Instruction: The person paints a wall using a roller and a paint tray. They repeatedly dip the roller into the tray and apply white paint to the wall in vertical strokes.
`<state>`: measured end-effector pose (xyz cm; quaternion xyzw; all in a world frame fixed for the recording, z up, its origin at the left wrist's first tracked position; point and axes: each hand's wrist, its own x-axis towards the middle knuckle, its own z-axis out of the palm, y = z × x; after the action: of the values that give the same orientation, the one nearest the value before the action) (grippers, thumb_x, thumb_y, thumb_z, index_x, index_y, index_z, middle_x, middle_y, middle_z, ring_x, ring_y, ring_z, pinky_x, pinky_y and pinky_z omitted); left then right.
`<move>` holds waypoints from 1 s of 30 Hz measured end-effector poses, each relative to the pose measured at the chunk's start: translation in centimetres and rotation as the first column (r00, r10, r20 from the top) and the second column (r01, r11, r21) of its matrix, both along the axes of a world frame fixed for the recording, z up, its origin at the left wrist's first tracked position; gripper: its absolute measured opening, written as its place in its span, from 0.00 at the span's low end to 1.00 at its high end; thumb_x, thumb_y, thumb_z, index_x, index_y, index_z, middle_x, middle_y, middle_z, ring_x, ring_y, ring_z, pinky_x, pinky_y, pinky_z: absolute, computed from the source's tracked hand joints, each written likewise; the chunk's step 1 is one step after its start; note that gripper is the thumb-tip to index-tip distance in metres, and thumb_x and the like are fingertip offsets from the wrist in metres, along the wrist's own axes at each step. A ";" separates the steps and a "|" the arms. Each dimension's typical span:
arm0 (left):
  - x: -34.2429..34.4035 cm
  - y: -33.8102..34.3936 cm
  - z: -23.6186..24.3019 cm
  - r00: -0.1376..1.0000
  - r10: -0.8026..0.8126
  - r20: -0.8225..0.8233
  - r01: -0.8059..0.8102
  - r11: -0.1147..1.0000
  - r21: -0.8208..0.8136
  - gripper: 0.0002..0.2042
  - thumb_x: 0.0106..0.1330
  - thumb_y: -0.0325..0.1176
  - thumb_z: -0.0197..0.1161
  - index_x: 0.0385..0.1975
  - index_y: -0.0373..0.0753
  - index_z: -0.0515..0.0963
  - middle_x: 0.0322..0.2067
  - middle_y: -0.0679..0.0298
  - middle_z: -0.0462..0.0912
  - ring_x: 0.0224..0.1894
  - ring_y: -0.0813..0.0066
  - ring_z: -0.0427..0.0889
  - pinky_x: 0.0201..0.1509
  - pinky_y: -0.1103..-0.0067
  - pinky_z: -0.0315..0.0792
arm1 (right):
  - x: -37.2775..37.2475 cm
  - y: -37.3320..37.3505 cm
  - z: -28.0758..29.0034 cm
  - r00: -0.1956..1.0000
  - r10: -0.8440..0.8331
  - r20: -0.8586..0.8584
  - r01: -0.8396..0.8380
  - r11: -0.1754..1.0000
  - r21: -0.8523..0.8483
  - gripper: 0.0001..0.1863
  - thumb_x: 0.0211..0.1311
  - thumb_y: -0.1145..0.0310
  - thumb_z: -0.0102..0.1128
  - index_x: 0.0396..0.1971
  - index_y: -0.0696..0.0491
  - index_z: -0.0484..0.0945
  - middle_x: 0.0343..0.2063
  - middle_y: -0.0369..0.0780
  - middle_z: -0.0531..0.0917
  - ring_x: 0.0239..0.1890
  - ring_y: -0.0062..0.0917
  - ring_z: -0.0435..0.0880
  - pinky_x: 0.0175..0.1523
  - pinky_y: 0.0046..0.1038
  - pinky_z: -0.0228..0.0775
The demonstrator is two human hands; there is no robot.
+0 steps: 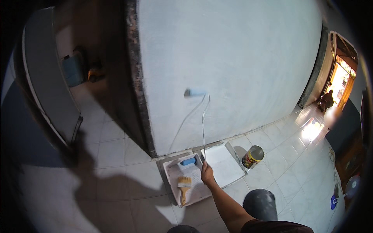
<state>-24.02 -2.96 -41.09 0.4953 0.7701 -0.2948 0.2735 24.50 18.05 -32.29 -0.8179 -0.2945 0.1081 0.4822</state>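
Observation:
My right hand (207, 173) is closed around the handle of a paint roller (204, 120), which has a long thin metal frame. Its light blue roller sleeve (197, 92) lies against the pale wall (241, 54), slightly blurred. Below the hand, a shallow tray (200, 190) on the floor holds a blue roller sleeve (188, 161) and a wide wooden-handled paintbrush (184, 188). Beside it on the right lies a second tray (223, 167), its inside white. My left hand is out of the picture.
A yellow-and-dark tin (253, 157) stands right of the trays, near the wall's foot. My bent knee (260, 204) is close by. At left are a dark doorway edge (138, 77) and a blue container (73, 70). A person (327, 100) is by the bright far-right doorway.

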 end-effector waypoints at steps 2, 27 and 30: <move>0.8 0.1 -0.3 1.000 0.007 -0.007 -0.006 0.999 0.048 0.37 0.73 0.52 0.45 0.74 0.34 0.47 0.71 0.34 0.52 0.71 0.29 0.52 0.72 0.47 0.54 | 4.2 4.1 6.3 0.997 0.007 0.077 -0.007 1.000 0.005 0.35 0.77 0.45 0.35 0.39 0.67 0.78 0.35 0.66 0.80 0.44 0.64 0.79 0.49 0.52 0.70; 29.9 7.9 42.4 0.189 -0.606 0.773 -0.301 0.713 0.633 0.37 0.61 0.34 0.71 0.70 0.41 0.61 0.68 0.54 0.67 0.67 0.62 0.69 0.70 0.62 0.62 | 17.8 2.3 10.9 0.994 0.083 -0.068 -0.064 0.967 0.246 0.30 0.75 0.49 0.46 0.33 0.67 0.74 0.32 0.67 0.80 0.39 0.65 0.79 0.42 0.56 0.71; 36.5 7.4 43.0 0.104 -0.886 0.451 0.033 0.456 0.889 0.37 0.62 0.41 0.71 0.70 0.39 0.62 0.67 0.52 0.67 0.67 0.59 0.69 0.70 0.64 0.64 | 20.8 5.8 23.5 0.995 0.093 0.040 -0.101 0.934 0.343 0.36 0.76 0.44 0.40 0.31 0.68 0.77 0.32 0.68 0.80 0.42 0.65 0.79 0.45 0.55 0.72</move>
<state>12.47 4.42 1.88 0.8634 0.2719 0.2836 0.3167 45.28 23.84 -8.78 -0.7068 -0.3544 0.0691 0.6084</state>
